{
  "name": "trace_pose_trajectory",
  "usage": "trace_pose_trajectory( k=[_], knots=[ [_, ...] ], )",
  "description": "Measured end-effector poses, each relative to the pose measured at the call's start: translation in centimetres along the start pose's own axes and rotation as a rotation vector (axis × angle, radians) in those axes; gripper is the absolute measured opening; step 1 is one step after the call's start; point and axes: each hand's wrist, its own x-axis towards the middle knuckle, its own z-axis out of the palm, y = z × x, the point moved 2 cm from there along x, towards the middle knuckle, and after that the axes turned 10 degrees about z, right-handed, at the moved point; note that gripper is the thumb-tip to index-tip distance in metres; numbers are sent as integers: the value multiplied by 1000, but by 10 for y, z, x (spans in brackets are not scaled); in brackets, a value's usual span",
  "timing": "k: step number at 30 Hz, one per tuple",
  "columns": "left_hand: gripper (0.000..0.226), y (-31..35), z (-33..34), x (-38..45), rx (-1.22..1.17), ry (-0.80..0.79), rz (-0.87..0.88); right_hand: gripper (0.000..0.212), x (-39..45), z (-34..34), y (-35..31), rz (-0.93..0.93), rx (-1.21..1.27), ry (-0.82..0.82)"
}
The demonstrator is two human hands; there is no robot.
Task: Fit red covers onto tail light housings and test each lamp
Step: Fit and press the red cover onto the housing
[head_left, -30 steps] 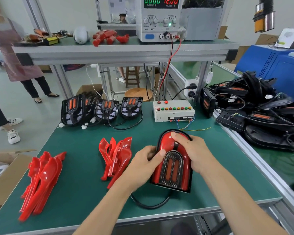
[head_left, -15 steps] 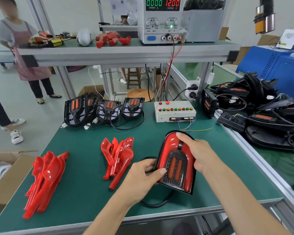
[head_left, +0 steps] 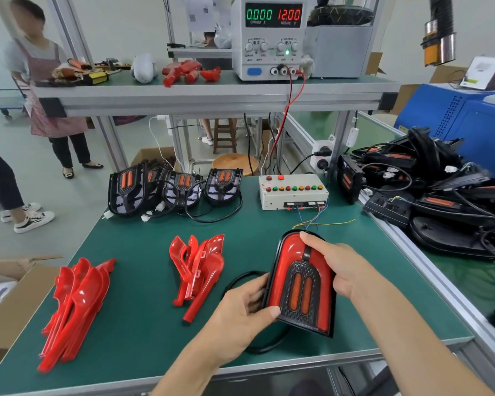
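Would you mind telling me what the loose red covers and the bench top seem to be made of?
Red covers: apparently moulded glossy plastic, judging by the sharp highlights and thin curved edges; translucency cannot be told.
Bench top: looks like a matt green rubbery mat, flat with almost no glare, edged in what seems to be silver aluminium profile.

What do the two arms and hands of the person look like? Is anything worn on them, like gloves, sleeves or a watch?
Both forearms enter from the bottom edge and are bare as far as the picture shows; no sleeve is in view. The left hand and the right hand wear no gloves. No ring, watch or bracelet shows on the visible fingers or wrists. The nails look short and unpainted.
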Motion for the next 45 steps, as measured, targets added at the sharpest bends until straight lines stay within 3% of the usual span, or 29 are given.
trace_pose_trajectory(
  k=[3,7,11,14,16,18,21,25,28,32,33,39,45],
  knots=[
    [49,-6,6,-6,-24,15,-44,39,-4,-10,3,-51,-70,-62],
    [60,-11,14,-11,56,99,-175,25,-11,-40,22,-159,-64,-56],
    [26,-6,8,-5,525,215,-16,29,-18,-73,42,-122,77,99],
    [34,-6,9,-3,672,198,98,30,-22,-78,49,-94,83,125],
    [52,-9,17,-1,624,133,86,30,-20,-69,51,-114,72,139],
    [62,-11,24,5,487,93,-58,30,-15,-55,49,-160,42,148],
    [41,-17,29,15,371,128,-236,29,-5,-34,44,-210,-66,133],
    [27,-19,28,12,348,262,-272,52,6,-32,46,-213,-298,128],
    [38,-19,26,8,356,319,-300,32,1,-50,49,-323,-351,251],
    [44,-21,24,9,394,323,-323,14,-5,-72,59,-459,-833,689],
    [43,-21,24,9,396,328,-324,18,-6,-72,61,-441,-886,738],
    [48,-16,26,12,407,319,-372,42,-10,-55,71,-326,-1137,737],
    [47,-13,19,20,509,254,-408,23,-3,-53,69,-336,-1214,764]
  ],
)
